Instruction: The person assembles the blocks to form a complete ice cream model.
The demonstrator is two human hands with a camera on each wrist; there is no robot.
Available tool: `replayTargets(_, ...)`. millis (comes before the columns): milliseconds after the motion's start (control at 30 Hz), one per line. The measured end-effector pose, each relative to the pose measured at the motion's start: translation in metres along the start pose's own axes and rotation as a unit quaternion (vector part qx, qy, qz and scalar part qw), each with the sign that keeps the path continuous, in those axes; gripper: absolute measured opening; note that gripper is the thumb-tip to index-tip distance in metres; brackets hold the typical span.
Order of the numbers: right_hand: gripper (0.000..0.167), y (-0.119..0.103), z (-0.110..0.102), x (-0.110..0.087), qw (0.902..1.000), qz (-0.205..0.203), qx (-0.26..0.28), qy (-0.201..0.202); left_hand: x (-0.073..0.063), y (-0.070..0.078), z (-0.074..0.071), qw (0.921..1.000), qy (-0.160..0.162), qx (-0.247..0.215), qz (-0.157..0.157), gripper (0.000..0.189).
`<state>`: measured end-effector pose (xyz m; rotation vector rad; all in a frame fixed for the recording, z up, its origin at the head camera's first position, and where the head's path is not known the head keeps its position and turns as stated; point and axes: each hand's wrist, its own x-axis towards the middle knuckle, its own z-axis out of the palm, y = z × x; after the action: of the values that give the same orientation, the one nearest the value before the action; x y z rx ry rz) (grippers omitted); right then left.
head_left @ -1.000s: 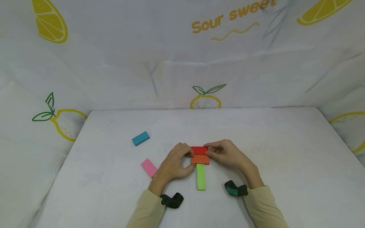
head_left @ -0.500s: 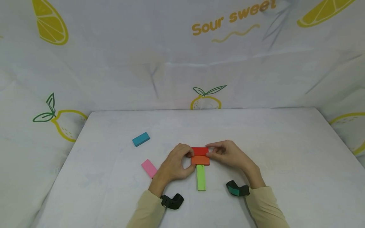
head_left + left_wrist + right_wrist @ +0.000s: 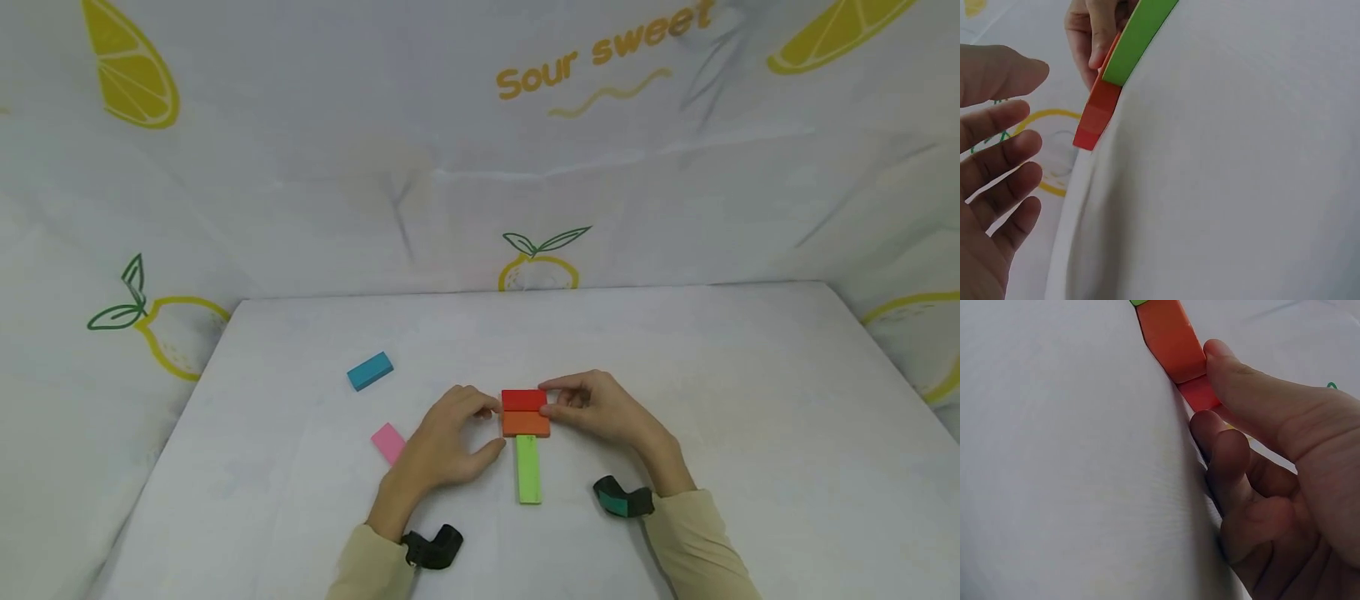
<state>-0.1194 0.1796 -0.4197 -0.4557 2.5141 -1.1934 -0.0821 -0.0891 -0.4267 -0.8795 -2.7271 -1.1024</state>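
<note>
A red block (image 3: 523, 401) lies flush behind an orange block (image 3: 526, 424), both lengthwise across the table. From the orange block's near side a light green block (image 3: 528, 470) runs toward the person, forming a T shape. My right hand (image 3: 600, 408) pinches the right end of the red block, index finger at its far corner and thumb by the seam with the orange one. Just left of the blocks is my left hand (image 3: 444, 442), fingers spread and apart from them; the left wrist view shows the gap between its fingers (image 3: 1025, 147) and the orange block.
A blue block (image 3: 370, 371) lies at the back left. A pink block (image 3: 387, 442) is nearer, partly hidden behind the left hand. The white table (image 3: 712, 350) backs onto a lemon-printed cloth (image 3: 315, 167). Both wrists carry black camera mounts (image 3: 433, 548).
My left hand has let go of the blocks' left ends and drawn back a little to the left, its fingers opening. The right hand stays at the red block.
</note>
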Motion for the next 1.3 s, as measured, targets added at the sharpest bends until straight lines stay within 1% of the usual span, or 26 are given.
replayTargets(100, 0.041, 0.000, 0.000, 0.000, 1.0000, 0.003, -0.002, 0.003, -0.010, -0.001, -0.012, 0.9995, -0.029, -0.008, -0.004, 0.031)
replayTargets(167, 0.040, 0.000, 0.001, 0.000, 1.0000, 0.002, 0.001, 0.005, -0.016, -0.004, -0.022, 0.9990, -0.040, -0.016, 0.005, 0.033)
replayTargets(233, 0.040, 0.000, 0.001, 0.000, 1.0000, 0.000, 0.007, 0.004, -0.021, -0.008, -0.032, 0.9987, -0.045, -0.022, 0.014, 0.034)
replayTargets(300, 0.040, 0.000, 0.001, 0.000, 0.9999, -0.002, 0.013, 0.003, -0.026, -0.013, -0.041, 0.9985, -0.042, -0.029, 0.021, 0.036)
replayTargets(400, 0.040, 0.001, 0.000, 0.000, 0.9998, -0.004, 0.018, 0.001, -0.032, -0.019, -0.053, 0.9986, -0.037, -0.033, 0.018, 0.038)
replayTargets(467, 0.040, 0.001, 0.000, 0.000, 0.9998, -0.005, 0.019, 0.001, -0.035, -0.023, -0.061, 0.9989, -0.037, -0.028, 0.004, 0.039)
replayTargets(667, 0.039, 0.003, 0.000, 0.001, 0.9999, -0.005, 0.015, 0.003, -0.047, -0.034, -0.084, 0.9971, -0.048, -0.008, -0.059, 0.042)
replayTargets(767, 0.039, 0.003, 0.001, 0.001, 0.9999, -0.004, 0.015, 0.003, -0.054, -0.044, -0.094, 0.9956, -0.053, -0.006, -0.077, 0.044)
replayTargets(867, 0.040, 0.003, 0.001, 0.001, 0.9998, -0.005, 0.019, 0.002, -0.060, -0.053, -0.100, 0.9945, -0.060, -0.007, -0.086, 0.044)
replayTargets(1000, 0.039, 0.004, 0.001, 0.001, 0.9998, -0.009, 0.021, 0.001, -0.067, -0.062, -0.105, 0.9946, -0.061, -0.012, -0.083, 0.046)
replayTargets(1133, 0.040, 0.003, 0.001, 0.001, 0.9998, -0.011, 0.019, 0.001, -0.070, -0.067, -0.107, 0.9952, -0.062, -0.013, -0.075, 0.045)
replayTargets(1300, 0.040, 0.003, 0.001, 0.001, 0.9998, -0.009, 0.019, 0.001, -0.072, -0.072, -0.105, 0.9936, -0.079, -0.032, -0.074, 0.044)
